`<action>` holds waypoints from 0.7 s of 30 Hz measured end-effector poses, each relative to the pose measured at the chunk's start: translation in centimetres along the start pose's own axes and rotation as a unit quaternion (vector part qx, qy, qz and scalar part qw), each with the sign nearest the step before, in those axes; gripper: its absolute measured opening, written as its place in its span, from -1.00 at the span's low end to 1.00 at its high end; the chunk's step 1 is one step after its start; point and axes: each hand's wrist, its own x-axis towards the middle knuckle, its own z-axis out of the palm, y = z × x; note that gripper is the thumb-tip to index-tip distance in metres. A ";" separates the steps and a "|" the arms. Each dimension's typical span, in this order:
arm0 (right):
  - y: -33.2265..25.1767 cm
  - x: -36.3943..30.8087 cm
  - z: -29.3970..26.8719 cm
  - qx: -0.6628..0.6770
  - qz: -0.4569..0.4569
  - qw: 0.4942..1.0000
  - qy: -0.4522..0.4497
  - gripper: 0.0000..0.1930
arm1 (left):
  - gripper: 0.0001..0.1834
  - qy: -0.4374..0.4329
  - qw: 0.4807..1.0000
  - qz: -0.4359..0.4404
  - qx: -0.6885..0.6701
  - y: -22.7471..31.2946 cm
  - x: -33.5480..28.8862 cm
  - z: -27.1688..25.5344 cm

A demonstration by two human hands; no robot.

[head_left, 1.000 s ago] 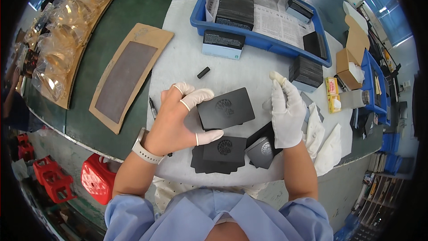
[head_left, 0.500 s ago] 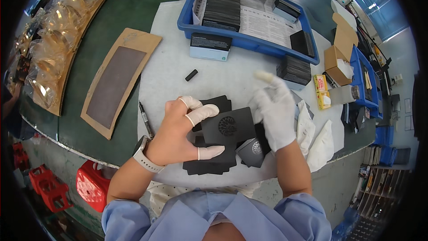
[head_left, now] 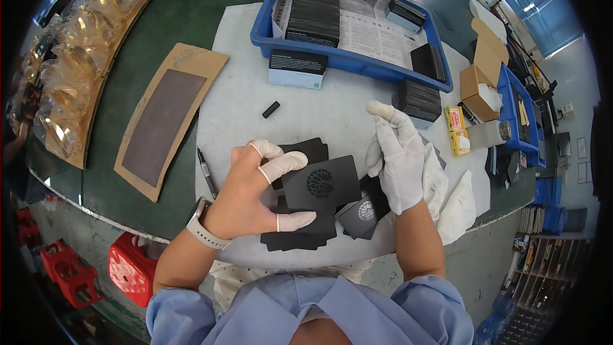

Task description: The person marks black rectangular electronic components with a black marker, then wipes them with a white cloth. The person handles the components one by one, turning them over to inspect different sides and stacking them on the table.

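Note:
My left hand (head_left: 246,191), with pale finger cots on thumb and fingers, grips a flat black card-like piece (head_left: 321,182) by its left side. A dark round tree emblem shows on its face. Other black flat pieces (head_left: 299,233) lie beneath it on the white sheet. To their right rest black pieces with a silver tree emblem (head_left: 365,212). My right hand (head_left: 397,156), in a white glove, hovers just right of the held piece. Its fingers are loosely bent and apart, and nothing shows in them; its raised fingertip is capped in a yellowish cot.
A blue tray (head_left: 357,61) holds stacked black pieces on newspaper. Black-and-light-blue boxes (head_left: 297,69) stand before it. A black cap (head_left: 271,109), marker (head_left: 207,172), cardboard with a dark pad (head_left: 167,121), yellow box (head_left: 458,129), clear bottle (head_left: 488,134) and white cloths (head_left: 456,207) surround the work.
My right hand was blurred beside the held piece's edge; now it is sharper, with its fingers drawn slightly apart from the piece. My left hand keeps its grip.

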 end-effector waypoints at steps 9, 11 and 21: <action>1.8 -0.4 2.2 -0.025 -0.099 0.995 0.024 -0.66 | -0.06 0.097 0.979 -0.174 0.055 0.0 0.0 1.1; 1.7 -0.5 2.6 -0.035 -0.088 0.994 0.047 -0.61 | 0.01 0.050 0.982 -0.131 0.128 -0.4 -0.2 1.0; 1.4 -1.4 4.0 -0.098 -0.030 0.982 -0.159 -0.12 | 0.24 0.023 0.986 -0.100 0.129 1.0 0.2 1.6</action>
